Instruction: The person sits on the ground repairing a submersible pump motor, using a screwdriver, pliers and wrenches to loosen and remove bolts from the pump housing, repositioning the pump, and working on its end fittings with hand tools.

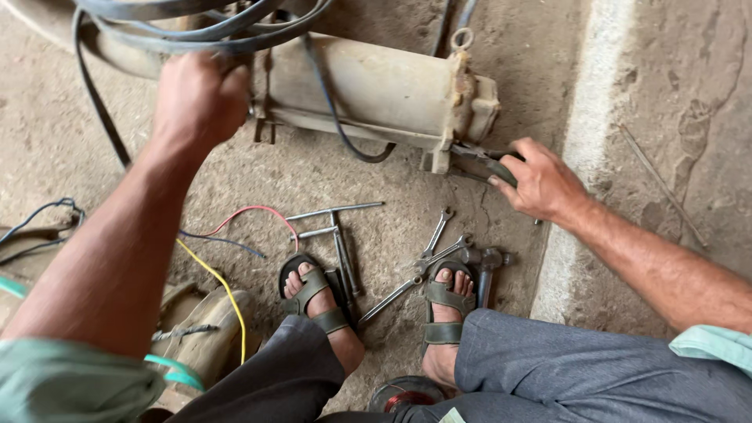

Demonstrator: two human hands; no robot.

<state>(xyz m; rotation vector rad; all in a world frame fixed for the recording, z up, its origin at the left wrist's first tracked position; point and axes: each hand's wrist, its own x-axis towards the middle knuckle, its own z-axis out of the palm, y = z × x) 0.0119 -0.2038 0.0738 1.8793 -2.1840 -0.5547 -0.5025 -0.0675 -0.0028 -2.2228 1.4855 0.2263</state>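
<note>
pump-like metal cylinder point(376, 90), pale and dusty, lies on its side on the rough concrete floor point(313, 180) at the top of the view, its flanged end pointing to the right. dark cables point(196, 27) loop over its left part, and one dark cable hangs down across its body. left hand point(200, 98) is clenched around the bundle of cables at the cylinder's left end, the knuckles turned to the camera. right hand point(540, 184) grasps the handles of a pair of pliers point(478, 160), whose nose sits at the lower edge of the flange; whether the nose bites on anything cannot be told. below the cylinder, near the feet in sandals point(313, 294), lie several tools: a t-shaped socket wrench point(337, 223) to the left, open-ended spanners point(435, 243) crossed over one another to the right, and a dark hammer-like tool point(486, 262) just beside the right foot. thin wires in red, blue and yellow point(227, 243) trail over the floor to the left of the left foot. a spool of reddish copper wire point(407, 395) shows at the bottom edge between the knees. a pale raised strip of concrete point(587, 117) runs down the right side.
</note>
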